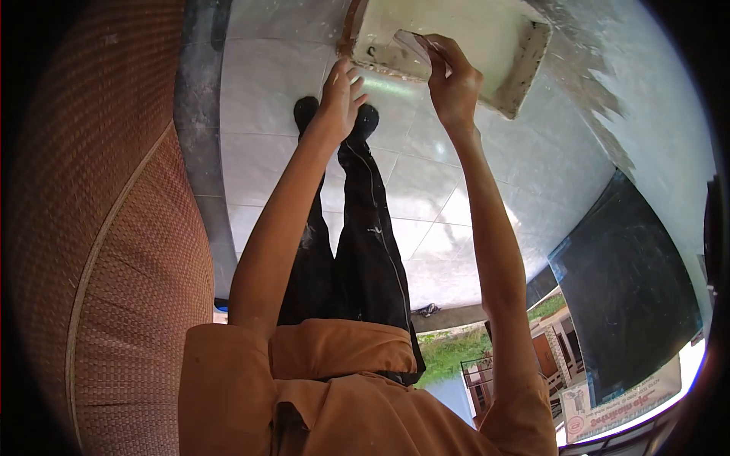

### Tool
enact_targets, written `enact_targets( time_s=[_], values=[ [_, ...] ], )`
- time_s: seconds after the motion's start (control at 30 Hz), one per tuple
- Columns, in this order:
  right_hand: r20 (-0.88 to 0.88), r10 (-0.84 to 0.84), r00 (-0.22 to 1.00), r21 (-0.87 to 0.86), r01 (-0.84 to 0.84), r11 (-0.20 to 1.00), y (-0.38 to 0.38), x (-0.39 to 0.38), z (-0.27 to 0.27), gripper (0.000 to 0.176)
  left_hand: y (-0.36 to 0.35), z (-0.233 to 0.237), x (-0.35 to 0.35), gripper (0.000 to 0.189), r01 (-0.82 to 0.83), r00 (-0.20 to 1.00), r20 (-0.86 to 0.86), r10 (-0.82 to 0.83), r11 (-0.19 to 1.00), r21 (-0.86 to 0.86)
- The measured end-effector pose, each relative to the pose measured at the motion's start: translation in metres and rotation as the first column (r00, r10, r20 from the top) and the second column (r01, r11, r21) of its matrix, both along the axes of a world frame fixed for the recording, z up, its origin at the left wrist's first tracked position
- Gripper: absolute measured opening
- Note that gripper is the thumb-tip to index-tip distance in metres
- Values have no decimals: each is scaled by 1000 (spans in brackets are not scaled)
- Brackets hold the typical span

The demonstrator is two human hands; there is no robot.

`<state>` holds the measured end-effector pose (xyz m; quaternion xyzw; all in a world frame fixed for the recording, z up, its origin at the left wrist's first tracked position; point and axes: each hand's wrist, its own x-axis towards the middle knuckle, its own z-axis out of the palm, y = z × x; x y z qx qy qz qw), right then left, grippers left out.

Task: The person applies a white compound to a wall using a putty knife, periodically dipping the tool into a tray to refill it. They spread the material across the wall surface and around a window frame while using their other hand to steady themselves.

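Note:
My right hand pinches a thin, flat, whitish piece between thumb and fingers; its exact kind does not show. The piece overlaps the near side of a shallow cream-coloured rectangular tray, whose walls are stained and chipped. At the tray's near left corner is my left hand, fingers loosely spread and nothing in them. Both arms reach forward, away from my body.
I stand on grey floor tiles in black trousers. A woven brown surface runs along the left side. To the right are a smeared wall, a dark board and a printed sign.

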<state>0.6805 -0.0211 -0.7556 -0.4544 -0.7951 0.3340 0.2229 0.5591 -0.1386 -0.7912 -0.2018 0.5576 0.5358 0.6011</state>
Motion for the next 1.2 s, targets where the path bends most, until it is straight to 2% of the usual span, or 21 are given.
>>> enact_targets(
  time_s=[0.1, 0.27, 0.57, 0.7, 0.8, 0.9, 1.2],
  values=[
    [29, 31, 999, -25, -30, 999, -7, -7, -9, 24, 4, -4, 2, 80, -105, 990, 103, 92, 986, 127],
    [59, 81, 995, -10, -81, 997, -7, -8, -20, 24, 5, -6, 5, 81, -144, 986, 107, 130, 980, 140],
    [158, 107, 982, -70, -97, 993, -7, -9, -8, 25, 2, 2, 4, 85, -192, 962, 220, 162, 973, 124],
    [214, 146, 966, -39, -141, 989, -4, -6, -7, 24, 2, 6, 4, 87, -204, 952, 257, 167, 971, 124],
    [207, 147, 967, -61, -138, 989, -1, -3, -7, 23, 2, 7, 3, 87, -210, 949, 263, 172, 970, 123],
    [158, 184, 970, 14, -188, 982, 1, -5, -10, 23, 1, 4, 1, 85, -208, 950, 264, 166, 968, 141],
    [158, 268, 950, -58, -262, 963, 10, -10, -4, 24, -1, 4, 4, 81, -203, 961, 227, 155, 958, 204]
  ],
)
